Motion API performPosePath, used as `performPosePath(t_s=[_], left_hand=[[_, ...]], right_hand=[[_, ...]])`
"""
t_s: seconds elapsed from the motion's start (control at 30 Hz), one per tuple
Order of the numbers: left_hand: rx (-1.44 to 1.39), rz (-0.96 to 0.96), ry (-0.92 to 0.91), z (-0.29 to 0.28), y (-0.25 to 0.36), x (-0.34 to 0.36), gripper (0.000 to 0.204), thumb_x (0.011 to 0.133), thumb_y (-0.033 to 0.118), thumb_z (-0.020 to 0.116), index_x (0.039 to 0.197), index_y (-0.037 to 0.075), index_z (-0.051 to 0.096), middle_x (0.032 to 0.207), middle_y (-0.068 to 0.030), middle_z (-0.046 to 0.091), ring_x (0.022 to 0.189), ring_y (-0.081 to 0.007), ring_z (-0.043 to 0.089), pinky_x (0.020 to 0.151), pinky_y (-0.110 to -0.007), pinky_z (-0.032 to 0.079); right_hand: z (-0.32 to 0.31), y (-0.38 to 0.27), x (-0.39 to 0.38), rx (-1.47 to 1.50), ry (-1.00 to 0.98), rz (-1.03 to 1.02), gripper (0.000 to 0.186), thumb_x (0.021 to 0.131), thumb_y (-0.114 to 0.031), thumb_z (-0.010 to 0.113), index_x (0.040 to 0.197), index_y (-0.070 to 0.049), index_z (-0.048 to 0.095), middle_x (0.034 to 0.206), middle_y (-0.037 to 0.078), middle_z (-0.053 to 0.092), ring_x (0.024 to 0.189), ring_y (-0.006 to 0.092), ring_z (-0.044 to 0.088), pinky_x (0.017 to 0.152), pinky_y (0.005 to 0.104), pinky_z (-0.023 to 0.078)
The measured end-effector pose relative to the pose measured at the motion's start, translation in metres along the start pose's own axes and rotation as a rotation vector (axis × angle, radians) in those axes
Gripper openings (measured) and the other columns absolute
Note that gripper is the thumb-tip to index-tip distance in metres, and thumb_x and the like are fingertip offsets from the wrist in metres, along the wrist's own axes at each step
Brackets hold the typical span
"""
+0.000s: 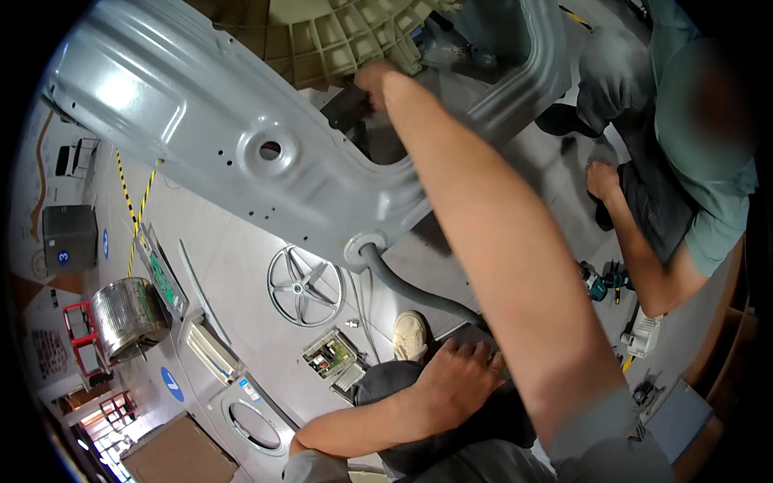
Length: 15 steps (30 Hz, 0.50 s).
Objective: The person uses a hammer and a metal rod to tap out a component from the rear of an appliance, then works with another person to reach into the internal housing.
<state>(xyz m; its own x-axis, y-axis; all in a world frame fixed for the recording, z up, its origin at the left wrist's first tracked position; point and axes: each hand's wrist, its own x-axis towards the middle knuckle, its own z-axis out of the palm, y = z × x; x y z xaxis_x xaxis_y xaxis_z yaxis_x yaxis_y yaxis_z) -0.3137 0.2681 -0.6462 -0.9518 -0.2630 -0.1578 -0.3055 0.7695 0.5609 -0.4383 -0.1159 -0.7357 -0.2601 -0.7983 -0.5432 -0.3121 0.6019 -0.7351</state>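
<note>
A large grey sheet-metal washing machine cabinet (201, 121) lies tilted before me, with a cream ribbed plastic tub (346, 40) inside it. My right arm reaches over the cabinet's edge into the opening. There my right hand (375, 82) is beside the tub's ribs, near a dark block-like part (345, 109); its fingers are curled, and what they grip, if anything, is hidden. Low in the middle, my left hand (459, 378) rests on my dark trouser leg with its fingers bent; its palm is out of sight. A grey corrugated hose (411, 296) runs from the cabinet's corner toward that hand.
On the floor lie a spoked pulley wheel (304, 286), an opened electronics box (332, 354) and a front panel with a round hole (254, 419). A metal drum (129, 318) stands at left. Another person (668, 161) crouches at right, near teal power tools (604, 280).
</note>
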Motion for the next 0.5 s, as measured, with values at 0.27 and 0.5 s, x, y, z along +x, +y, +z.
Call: performPosePath(t_s=[0.27,0.5], left_hand=[[-0.008,0.072,-0.145,0.027,0.021,0.004,0.032,0.089,0.030,0.061,0.107,0.003,0.058,0.092,-0.0117,0.061,0.084,-0.0261,0.061,0.076,-0.035,0.047],[0.039,0.337,-0.322,0.054,0.045,0.004,0.025,0.084,0.024,0.058,0.098,0.003,0.056,0.087,-0.0076,0.058,0.081,-0.0238,0.059,0.075,-0.033,0.045]], right_hand=[[-0.097,0.070,-0.212,-0.312,0.066,-0.993,0.026,0.087,-0.024,0.063,0.090,0.001,0.068,0.081,0.020,0.067,0.081,0.0340,0.067,0.073,0.0419,0.051],[-0.166,0.240,-0.331,-0.165,-0.477,-0.580,0.019,0.083,-0.015,0.071,0.093,0.001,0.069,0.081,0.014,0.068,0.075,0.0275,0.067,0.066,0.0335,0.051]])
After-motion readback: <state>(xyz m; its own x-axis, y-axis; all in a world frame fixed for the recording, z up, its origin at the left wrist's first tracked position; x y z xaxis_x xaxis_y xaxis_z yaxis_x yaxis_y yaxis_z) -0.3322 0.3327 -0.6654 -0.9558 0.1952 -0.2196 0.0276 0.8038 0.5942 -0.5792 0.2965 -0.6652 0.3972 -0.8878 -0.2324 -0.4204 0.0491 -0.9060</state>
